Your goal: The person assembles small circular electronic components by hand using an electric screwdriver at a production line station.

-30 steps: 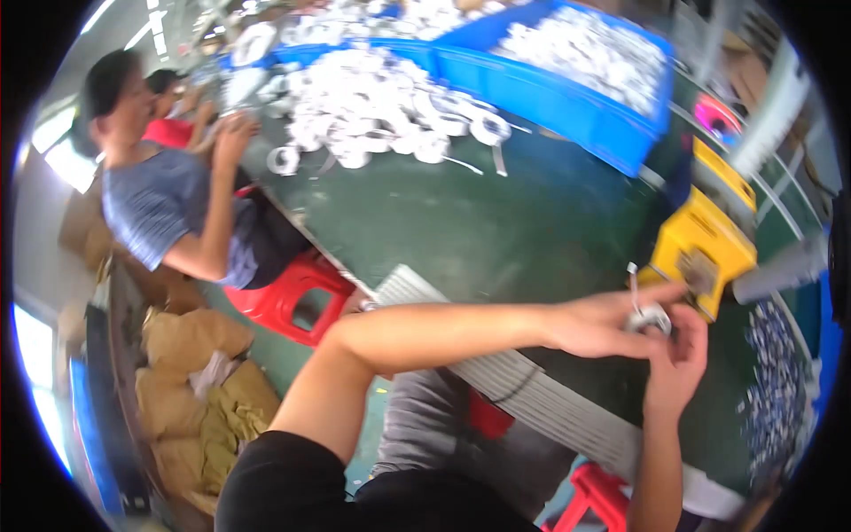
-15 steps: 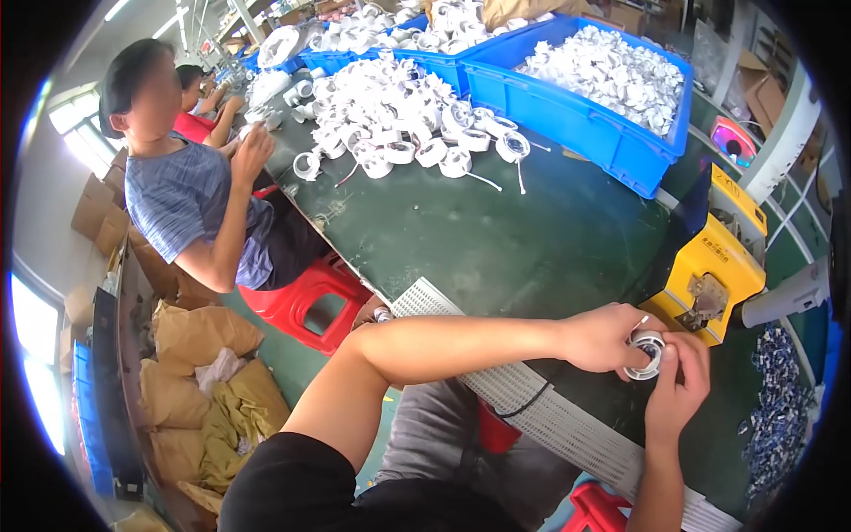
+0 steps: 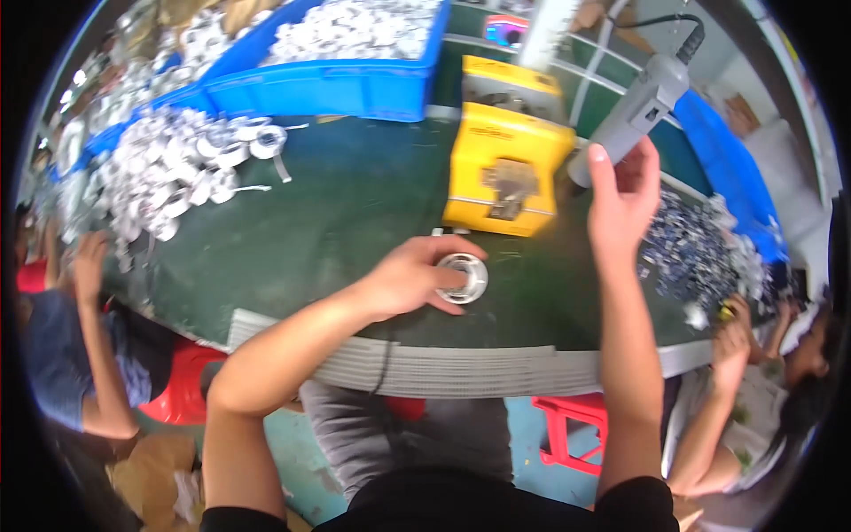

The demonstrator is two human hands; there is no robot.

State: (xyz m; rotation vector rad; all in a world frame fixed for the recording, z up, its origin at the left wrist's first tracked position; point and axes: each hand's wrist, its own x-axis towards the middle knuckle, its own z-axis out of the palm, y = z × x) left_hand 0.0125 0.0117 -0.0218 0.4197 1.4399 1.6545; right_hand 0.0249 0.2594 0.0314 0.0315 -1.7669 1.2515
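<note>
One white ring is in the left hand, fingers curled around it, above the green table. One grey power tool slants beside the right hand; I cannot tell whether its bent fingers grip. One yellow machine stands on the table; at least two red stools show below. The heap of white parts is too blurred to count; people at both sides are cut off.

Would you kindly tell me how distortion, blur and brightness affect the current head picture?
Head view: the grey slatted strip bows downward and the corners are black; head view: the pile of white parts at left is smeared, while the round white part in the left hand reads clearer; head view: white pieces in the blue bin look bright and nearly washed out.
</note>
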